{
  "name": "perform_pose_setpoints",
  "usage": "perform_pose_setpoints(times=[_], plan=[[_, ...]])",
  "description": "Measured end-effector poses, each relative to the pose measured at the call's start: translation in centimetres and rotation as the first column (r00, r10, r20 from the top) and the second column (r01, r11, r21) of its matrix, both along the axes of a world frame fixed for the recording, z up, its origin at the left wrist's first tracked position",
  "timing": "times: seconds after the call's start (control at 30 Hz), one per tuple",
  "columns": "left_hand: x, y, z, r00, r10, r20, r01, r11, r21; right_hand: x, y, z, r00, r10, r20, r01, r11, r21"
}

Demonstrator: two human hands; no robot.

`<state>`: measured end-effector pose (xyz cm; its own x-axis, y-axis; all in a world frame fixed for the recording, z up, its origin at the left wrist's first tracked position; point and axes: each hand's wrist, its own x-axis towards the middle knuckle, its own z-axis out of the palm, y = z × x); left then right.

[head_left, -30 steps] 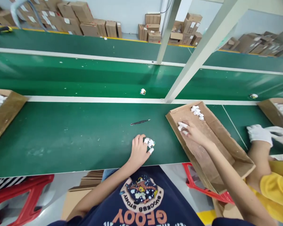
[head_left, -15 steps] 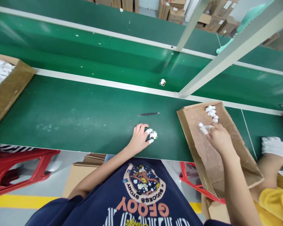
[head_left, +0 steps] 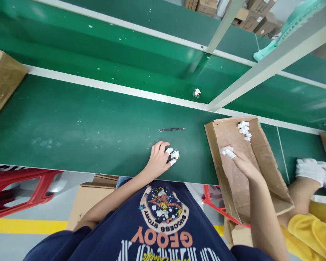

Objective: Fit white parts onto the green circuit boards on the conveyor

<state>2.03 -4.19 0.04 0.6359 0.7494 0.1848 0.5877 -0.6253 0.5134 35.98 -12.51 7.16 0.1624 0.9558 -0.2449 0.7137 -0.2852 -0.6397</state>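
Observation:
My left hand rests on the green bench, its thumb and index finger in white finger cots. Between them is a small circuit board with white parts on top. My right hand reaches into a shallow cardboard box on the right. Its white-capped fingertips are pinched together on a small white piece, partly hidden by the fingers. Several similar white pieces lie at the far end of that box. Beyond my left hand lies a pair of dark tweezers.
Another small board lies on the strip beyond the white rail, near a slanted metal post. A cardboard box with white pieces stands at far left. At right, a co-worker's white-gloved hands are close to my box.
My right hand has drawn back slightly toward the near left inside the box, closing its fingertips on the white piece. My left hand stays on the board. The view has shifted slightly.

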Motion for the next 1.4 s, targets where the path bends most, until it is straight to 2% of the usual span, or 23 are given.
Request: perform_pose_setpoints(times=[0.07,0.13,0.2,0.3,0.37,0.43,0.5,0.57,0.7,0.77,0.83,0.9,1.0,1.07,1.17,1.3,1.4], plan=[[0.0,-0.1,0.0,1.000,0.007,0.007,-0.007,1.000,0.008,-1.9,-0.4,1.9,0.992,-0.093,0.091,0.079,0.986,0.149],[0.0,-0.1,0.0,1.000,0.005,0.025,-0.005,1.000,0.013,-5.2,-0.6,3.3,0.983,-0.162,0.082,0.132,0.948,0.288],[0.0,-0.2,0.0,0.999,0.005,0.039,-0.005,1.000,0.021,-9.2,-0.4,3.3,0.995,-0.092,-0.024,0.095,0.946,0.311],[-0.1,-0.3,-0.1,0.999,0.008,0.032,-0.008,1.000,0.014,-14.6,0.8,0.6,0.995,0.029,-0.094,0.000,0.958,0.287],[-0.2,-0.3,-0.2,1.000,0.011,0.025,-0.011,1.000,-0.012,-16.8,1.6,-1.9,0.994,0.028,-0.107,0.003,0.959,0.284],[-0.3,-0.4,-0.4,1.000,0.018,0.024,-0.017,0.999,-0.028,-17.9,1.9,-3.8,0.998,0.010,-0.058,0.008,0.957,0.291],[-0.3,-0.5,-0.5,0.999,0.026,0.028,-0.026,0.999,-0.030,-18.2,1.8,-4.7,0.999,0.012,0.035,-0.022,0.957,0.289],[-0.3,-0.5,-0.5,0.999,0.028,0.030,-0.027,0.999,-0.037,-18.2,1.4,-4.8,0.995,0.038,0.097,-0.063,0.960,0.271],[-0.4,-0.5,-0.6,1.000,0.016,0.027,-0.014,0.998,-0.068,-17.8,1.4,-4.3,0.999,0.020,0.044,-0.028,0.977,0.210],[-0.5,-0.5,-0.6,1.000,0.013,0.027,-0.012,0.998,-0.066,-17.5,2.1,-4.3,0.999,-0.027,-0.025,0.029,0.996,0.090],[-0.6,-0.4,-0.6,1.000,0.012,0.028,-0.011,0.999,-0.053,-17.1,3.1,-4.4,0.993,-0.042,-0.108,0.034,0.996,-0.081],[-0.6,-0.4,-0.6,1.000,0.007,0.027,-0.006,0.999,-0.044,-16.9,4.1,-4.5,0.980,-0.034,-0.195,-0.013,0.973,-0.232],[-0.8,-0.4,-0.5,1.000,-0.007,0.020,0.009,0.998,-0.062,-16.9,4.9,-4.6,0.968,-0.031,-0.247,-0.062,0.931,-0.361],[-0.8,-0.4,-0.4,1.000,-0.009,0.025,0.011,0.997,-0.081,-17.0,5.0,-4.6,0.975,-0.039,-0.220,-0.048,0.925,-0.377],[-0.8,-0.4,-0.4,0.999,-0.008,0.043,0.012,0.995,-0.095,-17.2,4.7,-4.6,0.978,-0.071,-0.197,0.002,0.944,-0.329],[-0.8,-0.4,-0.5,0.997,-0.003,0.073,0.010,0.996,-0.085,-17.3,4.9,-4.6,0.905,-0.153,-0.398,-0.005,0.930,-0.369],[-0.9,-0.4,-0.6,0.998,0.009,0.070,-0.004,0.998,-0.060,-17.5,5.2,-4.8,0.893,-0.184,-0.411,0.027,0.933,-0.360]])
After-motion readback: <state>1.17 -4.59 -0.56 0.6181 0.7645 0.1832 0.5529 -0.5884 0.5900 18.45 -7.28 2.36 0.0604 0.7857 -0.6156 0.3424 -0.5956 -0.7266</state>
